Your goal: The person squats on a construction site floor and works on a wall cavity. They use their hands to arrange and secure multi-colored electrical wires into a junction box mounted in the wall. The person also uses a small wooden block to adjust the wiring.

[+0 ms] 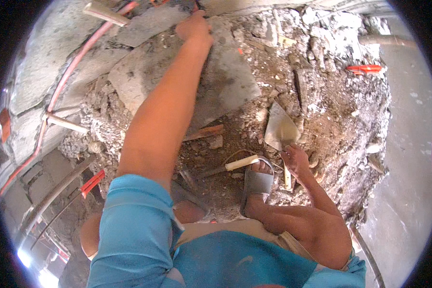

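My right hand [297,161] is closed around a pointed trowel [277,126], whose flat metal blade rests on the rubble pointing away from me. Part of its pale handle shows below the hand. My left arm stretches far forward, with my left hand [195,30] closed above a grey concrete slab [230,79]. Something reddish shows just beyond the left fingers, but what they hold is hidden. Near my sandalled foot [258,185] lies another tool with a pale handle [241,162].
Broken rubble [326,110] covers the ground ahead. A red conduit [69,79] runs along the left wall, with a pale stick [67,123] across it. Red pieces lie at the right [365,69] and lower left [92,183]. Smooth grey floor [410,125] borders the right side.
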Motion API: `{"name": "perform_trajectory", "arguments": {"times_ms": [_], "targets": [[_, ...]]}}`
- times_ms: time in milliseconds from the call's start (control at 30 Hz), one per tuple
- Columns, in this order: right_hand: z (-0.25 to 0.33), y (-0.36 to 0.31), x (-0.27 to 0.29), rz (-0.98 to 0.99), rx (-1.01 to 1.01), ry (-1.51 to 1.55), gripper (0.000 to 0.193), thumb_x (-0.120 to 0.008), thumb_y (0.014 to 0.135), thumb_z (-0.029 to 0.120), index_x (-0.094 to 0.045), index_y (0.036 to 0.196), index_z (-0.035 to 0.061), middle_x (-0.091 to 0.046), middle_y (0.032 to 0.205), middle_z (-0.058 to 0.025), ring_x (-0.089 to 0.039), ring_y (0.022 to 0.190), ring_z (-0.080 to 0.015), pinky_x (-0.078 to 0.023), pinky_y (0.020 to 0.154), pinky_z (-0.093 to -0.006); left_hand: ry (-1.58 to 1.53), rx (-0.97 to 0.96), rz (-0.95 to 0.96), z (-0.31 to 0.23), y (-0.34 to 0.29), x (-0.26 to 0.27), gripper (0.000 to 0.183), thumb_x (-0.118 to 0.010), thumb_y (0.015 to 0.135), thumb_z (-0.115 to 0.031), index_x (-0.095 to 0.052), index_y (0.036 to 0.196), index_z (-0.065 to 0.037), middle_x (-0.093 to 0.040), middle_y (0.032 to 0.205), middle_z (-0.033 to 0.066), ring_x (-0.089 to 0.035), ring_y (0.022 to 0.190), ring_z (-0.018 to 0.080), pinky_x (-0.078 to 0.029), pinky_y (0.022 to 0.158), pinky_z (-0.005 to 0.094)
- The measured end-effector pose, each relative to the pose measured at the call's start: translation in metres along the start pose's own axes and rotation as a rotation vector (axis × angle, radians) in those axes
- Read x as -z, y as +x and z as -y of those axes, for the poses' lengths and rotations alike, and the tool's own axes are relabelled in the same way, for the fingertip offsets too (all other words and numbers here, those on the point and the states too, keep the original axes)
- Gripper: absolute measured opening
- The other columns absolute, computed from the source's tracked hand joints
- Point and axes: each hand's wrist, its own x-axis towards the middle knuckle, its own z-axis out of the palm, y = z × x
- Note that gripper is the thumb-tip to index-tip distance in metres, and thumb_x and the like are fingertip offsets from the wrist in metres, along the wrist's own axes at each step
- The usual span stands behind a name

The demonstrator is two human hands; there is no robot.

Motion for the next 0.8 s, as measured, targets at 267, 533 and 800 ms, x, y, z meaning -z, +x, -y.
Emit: {"name": "perform_trajectory", "arguments": {"times_ms": [267, 533, 800], "targets": [[0.018, 0.012, 0.033, -0.153, -0.105, 0.023, 0.016, -0.067, 0.101, 0.018, -0.067, 0.114, 0.0081, -0.073, 0.082, -0.0165, -0.07, 0.067, -0.0283, -0.055, 0.063, -0.0443, 0.043, -0.192, -0.017, -0.024, -0.083, 0.085, 0.015, -0.081, 0.091, -0.009, -0.069, 0.089, -0.001, -0.066, 0.077, 0.0085, -0.058, 0.058, 0.0156, -0.047, 0.053, 0.0318], [0.115, 0.066, 0.025, 0.231, 0.63, -0.131, 0.039, -0.077, 0.09, 0.037, -0.07, 0.114, 0.0065, -0.07, 0.116, -0.0187, -0.067, 0.111, -0.0416, -0.057, 0.093, -0.053, 0.336, -0.386, -0.192, -0.056, -0.109, 0.186, 0.02, -0.083, 0.089, -0.013, -0.076, 0.095, 0.005, -0.065, 0.071, 0.0032, -0.053, 0.059, 0.011, -0.042, 0.056, 0.0284], [0.177, 0.076, -0.074, 0.494, 0.605, -0.296, 0.045, -0.074, 0.091, 0.026, -0.065, 0.131, 0.008, -0.075, 0.106, -0.0183, -0.075, 0.1, -0.0404, -0.063, 0.081, -0.0532, 0.102, -0.416, -0.344, -0.076, -0.122, 0.194, 0.025, -0.084, 0.084, -0.007, -0.078, 0.105, 0.006, -0.069, 0.081, 0.0059, -0.057, 0.066, 0.0123, -0.045, 0.062, 0.0273]]}}
